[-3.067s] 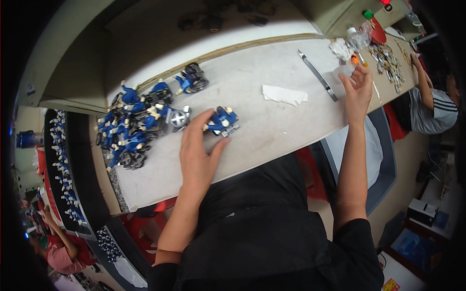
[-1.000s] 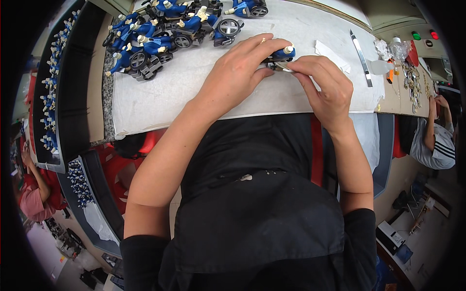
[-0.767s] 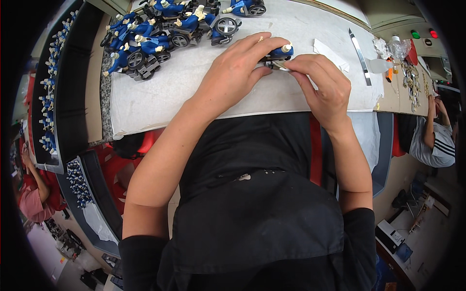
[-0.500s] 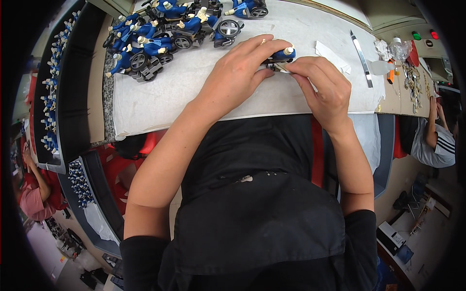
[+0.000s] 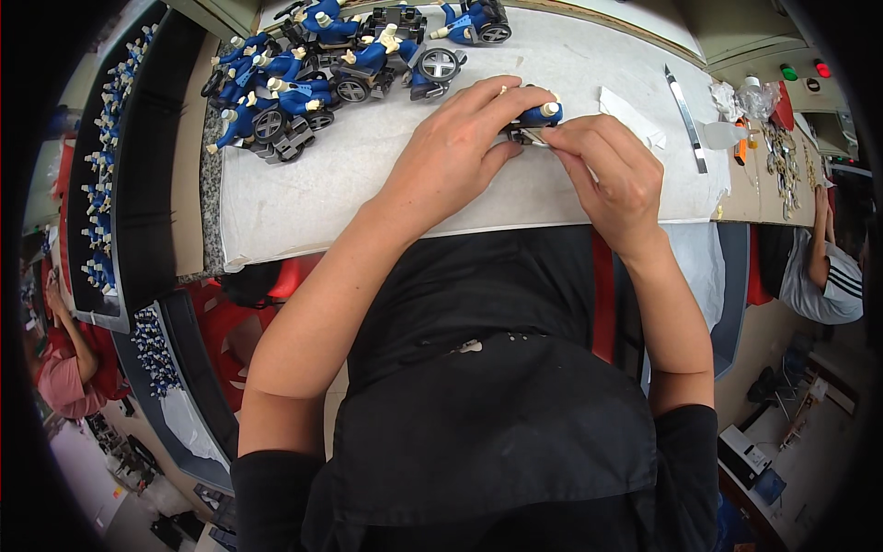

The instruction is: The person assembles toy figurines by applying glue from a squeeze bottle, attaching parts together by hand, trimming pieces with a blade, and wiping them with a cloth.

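Note:
Over the white-covered worktable, my left hand (image 5: 455, 138) curls around a toy figure (image 5: 541, 114) in blue with a cream-coloured top end, steadying it on the sheet. Dark parts under the figure show in part between my hands. Close against its near side, my right hand (image 5: 618, 173) is closed with thumb and fingertips pinched together. A thin pale, shiny piece (image 5: 535, 137) juts from that pinch toward the dark parts; its kind is too small to make out.
Several blue figures on grey wheeled toys (image 5: 299, 78) crowd the table's far left. To the right lie a white paper scrap (image 5: 633, 117), silver tweezers (image 5: 684, 120) and a clear bottle (image 5: 725, 135). A black tray of figures (image 5: 147, 175) stands left; co-workers sit at both sides.
The whole view has shifted slightly, so the table sits a little lower. Both hands keep their hold on the figure and the small piece, with only slight finger movement.

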Motion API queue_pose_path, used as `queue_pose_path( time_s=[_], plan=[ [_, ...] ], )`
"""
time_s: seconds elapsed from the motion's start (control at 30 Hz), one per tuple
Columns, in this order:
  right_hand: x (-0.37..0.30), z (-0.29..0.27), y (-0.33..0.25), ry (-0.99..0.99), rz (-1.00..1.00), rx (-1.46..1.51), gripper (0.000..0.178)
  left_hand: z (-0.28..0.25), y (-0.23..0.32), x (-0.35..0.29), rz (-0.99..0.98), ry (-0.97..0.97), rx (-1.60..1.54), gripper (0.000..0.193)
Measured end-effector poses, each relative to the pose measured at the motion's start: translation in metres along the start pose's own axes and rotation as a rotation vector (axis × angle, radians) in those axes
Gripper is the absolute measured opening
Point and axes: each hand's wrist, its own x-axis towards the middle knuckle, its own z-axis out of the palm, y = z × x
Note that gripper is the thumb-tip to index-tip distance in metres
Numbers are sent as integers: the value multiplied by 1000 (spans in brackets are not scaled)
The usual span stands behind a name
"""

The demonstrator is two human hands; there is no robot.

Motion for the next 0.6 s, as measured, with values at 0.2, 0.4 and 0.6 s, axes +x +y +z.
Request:
queue_pose_path(
  time_s=[0.2, 0.4, 0.6],
  plan=[
    [4, -3, -7, -9, 79, -23, 15, 13, 10, 0, -79, 102, -26, 41],
    [8, -4, -2, -32, 14, -64, 15, 19, 13, -1, -88, 183, -60, 35],
    [12, -3, -3, -62, 96, 28, 15, 18, 12, 1, -122, 171, -62, 36]
  ],
)
